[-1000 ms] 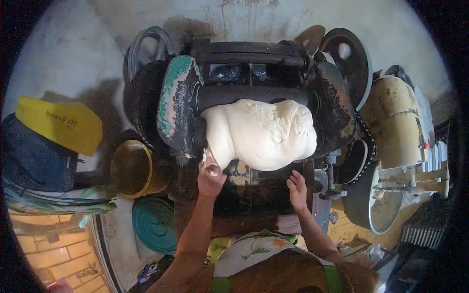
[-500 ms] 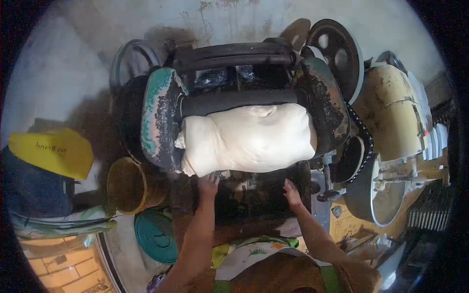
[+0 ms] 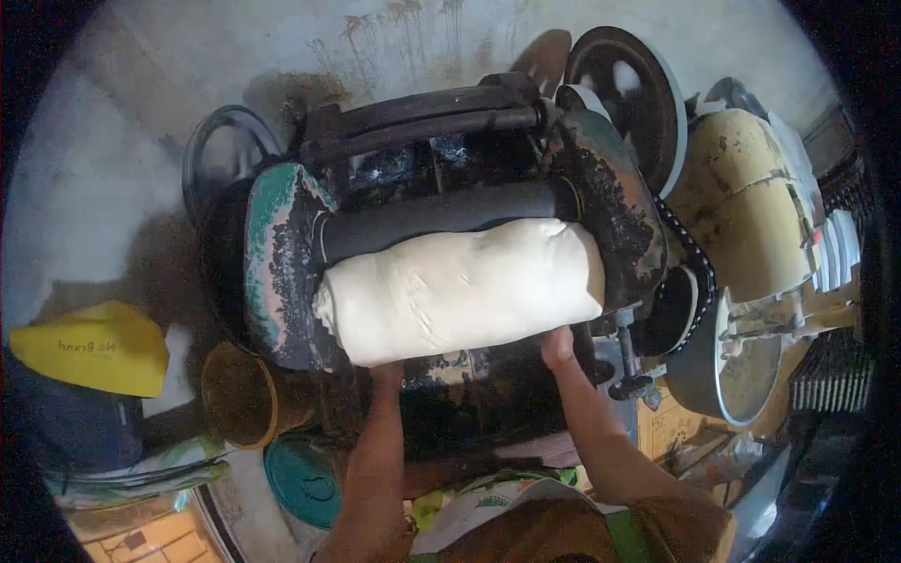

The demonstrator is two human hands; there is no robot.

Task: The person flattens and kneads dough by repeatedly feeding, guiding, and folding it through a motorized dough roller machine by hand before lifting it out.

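Note:
A thick roll of pale dough (image 3: 460, 291) lies across the front of a dough roller machine, against its dark metal roller (image 3: 450, 218). My left hand (image 3: 385, 375) reaches under the dough's front edge near its left end. Toward the other end, my right hand (image 3: 557, 347) meets the lower front side of the dough. The dough covers the fingers of both hands, so their grip does not show. Below the dough, the machine's dark, worn front tray (image 3: 460, 403) slopes toward me.
Chipped green side housings (image 3: 272, 263) flank the roller. At right are a large wheel (image 3: 627, 108), a chain (image 3: 690, 249) and a cream-coloured drum (image 3: 741, 206). To the left stand a brown bucket (image 3: 242, 394), a teal lid (image 3: 300, 483) and a yellow sack (image 3: 89, 347).
Both hands have moved forward from the tray to the dough's underside. The dough roll has turned and looks smoother and longer. The whole view has tilted slightly.

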